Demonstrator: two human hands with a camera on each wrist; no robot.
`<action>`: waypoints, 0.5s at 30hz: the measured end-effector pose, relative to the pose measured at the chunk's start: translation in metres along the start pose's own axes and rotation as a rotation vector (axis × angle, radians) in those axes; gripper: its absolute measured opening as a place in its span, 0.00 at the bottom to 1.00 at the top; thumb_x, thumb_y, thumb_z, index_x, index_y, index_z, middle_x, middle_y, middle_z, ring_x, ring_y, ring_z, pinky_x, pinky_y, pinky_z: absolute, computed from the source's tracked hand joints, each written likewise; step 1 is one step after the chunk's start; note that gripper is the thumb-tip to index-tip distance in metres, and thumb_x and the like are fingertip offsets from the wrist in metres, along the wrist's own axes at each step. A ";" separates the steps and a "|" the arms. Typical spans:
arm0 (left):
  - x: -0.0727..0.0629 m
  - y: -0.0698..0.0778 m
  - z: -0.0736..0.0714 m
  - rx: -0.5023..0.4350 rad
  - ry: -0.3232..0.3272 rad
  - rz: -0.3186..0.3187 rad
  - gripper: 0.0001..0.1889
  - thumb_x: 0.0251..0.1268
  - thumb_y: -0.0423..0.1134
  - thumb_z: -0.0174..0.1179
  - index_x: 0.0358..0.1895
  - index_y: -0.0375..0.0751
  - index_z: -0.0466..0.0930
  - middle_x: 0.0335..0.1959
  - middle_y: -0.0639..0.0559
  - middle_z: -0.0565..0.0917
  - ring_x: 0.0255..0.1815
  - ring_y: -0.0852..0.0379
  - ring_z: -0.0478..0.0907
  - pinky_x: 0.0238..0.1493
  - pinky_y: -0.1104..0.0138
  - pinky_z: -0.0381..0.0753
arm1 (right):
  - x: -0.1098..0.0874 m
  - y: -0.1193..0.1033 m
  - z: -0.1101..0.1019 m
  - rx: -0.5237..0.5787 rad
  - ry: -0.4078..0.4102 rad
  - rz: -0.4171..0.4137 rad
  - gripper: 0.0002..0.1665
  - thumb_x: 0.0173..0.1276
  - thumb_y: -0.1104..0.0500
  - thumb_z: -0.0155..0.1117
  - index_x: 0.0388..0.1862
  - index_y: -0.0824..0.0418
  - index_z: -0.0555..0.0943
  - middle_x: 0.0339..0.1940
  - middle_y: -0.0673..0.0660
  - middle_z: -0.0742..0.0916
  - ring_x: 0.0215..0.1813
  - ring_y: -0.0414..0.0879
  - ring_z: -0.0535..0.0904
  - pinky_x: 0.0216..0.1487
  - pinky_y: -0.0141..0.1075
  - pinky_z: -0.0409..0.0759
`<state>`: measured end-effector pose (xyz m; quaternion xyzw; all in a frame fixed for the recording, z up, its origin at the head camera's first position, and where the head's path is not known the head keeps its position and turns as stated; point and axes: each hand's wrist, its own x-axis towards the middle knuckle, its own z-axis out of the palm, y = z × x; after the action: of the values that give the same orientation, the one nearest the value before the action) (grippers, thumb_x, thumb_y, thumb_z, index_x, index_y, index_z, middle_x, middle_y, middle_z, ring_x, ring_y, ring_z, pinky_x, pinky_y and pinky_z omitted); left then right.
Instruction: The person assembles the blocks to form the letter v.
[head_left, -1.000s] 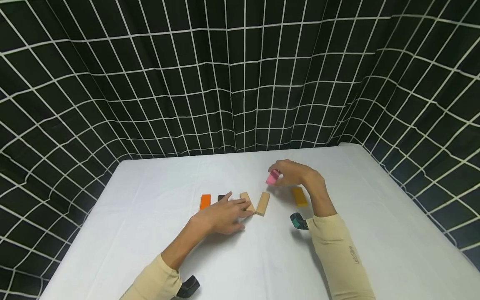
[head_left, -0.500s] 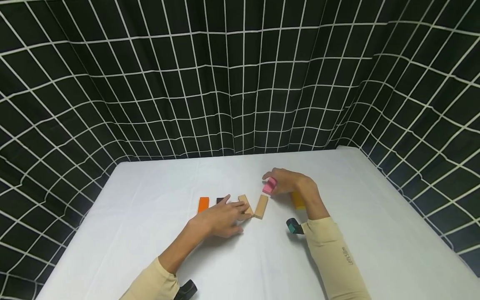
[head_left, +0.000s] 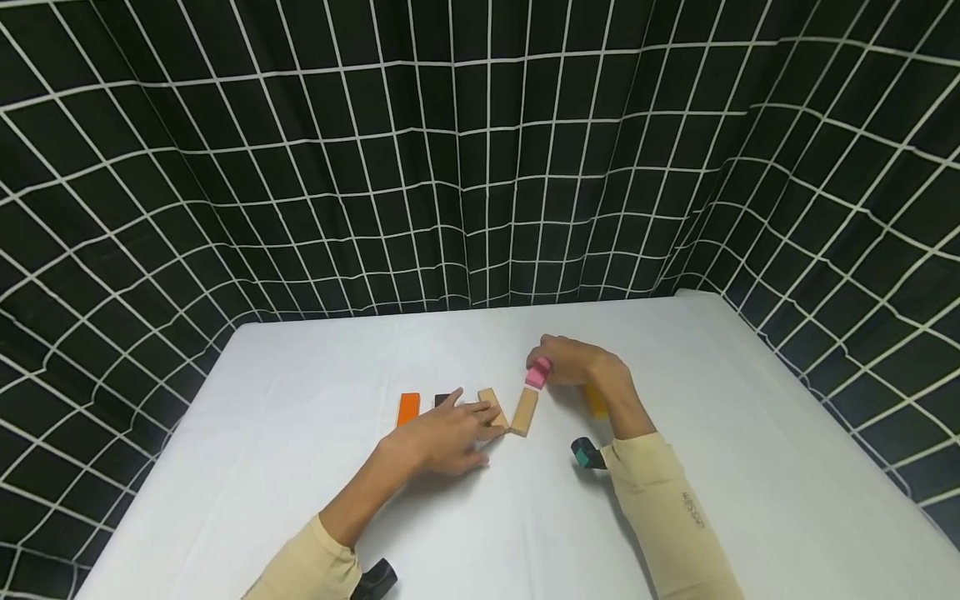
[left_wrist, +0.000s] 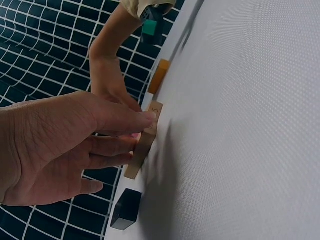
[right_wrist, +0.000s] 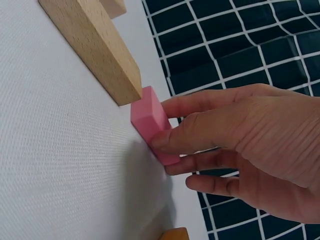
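Note:
My right hand (head_left: 572,362) pinches a pink block (right_wrist: 150,120) between thumb and fingers. The pink block lies low at the tabletop, its near end right at the far end of a plain wooden block (head_left: 524,412). My left hand (head_left: 444,433) spreads its fairly straight fingers over a second wooden block (head_left: 489,397), fingertips resting on it. In the head view, the left thumb stands apart from that block. The two wooden blocks form a V, their near ends close together. In the left wrist view, the lettered wooden block (left_wrist: 141,152) shows beyond the thumb.
Left of the V lie an orange block (head_left: 408,407) and a black block (left_wrist: 126,209), partly covered by the left hand in the head view. A yellow block (head_left: 596,402) sits beside the right wrist. A dark grid-patterned curtain (head_left: 480,167) surrounds the white table (head_left: 315,367).
My right hand has moved left and nearer, bringing the pink block down to the wooden block's far end. The left hand has stayed in place.

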<state>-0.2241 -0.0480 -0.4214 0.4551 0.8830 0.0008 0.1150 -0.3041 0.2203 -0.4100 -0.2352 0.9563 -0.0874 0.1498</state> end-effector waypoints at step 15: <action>0.000 -0.001 0.001 -0.016 0.018 0.013 0.28 0.77 0.50 0.60 0.76 0.52 0.73 0.80 0.46 0.70 0.84 0.49 0.63 0.86 0.41 0.55 | -0.004 -0.007 -0.004 0.057 -0.052 -0.031 0.24 0.67 0.67 0.69 0.61 0.52 0.87 0.51 0.55 0.84 0.52 0.48 0.78 0.63 0.47 0.82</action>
<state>-0.2251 -0.0486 -0.4223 0.4597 0.8811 0.0127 0.1106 -0.2989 0.2162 -0.4032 -0.2479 0.9455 -0.1108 0.1797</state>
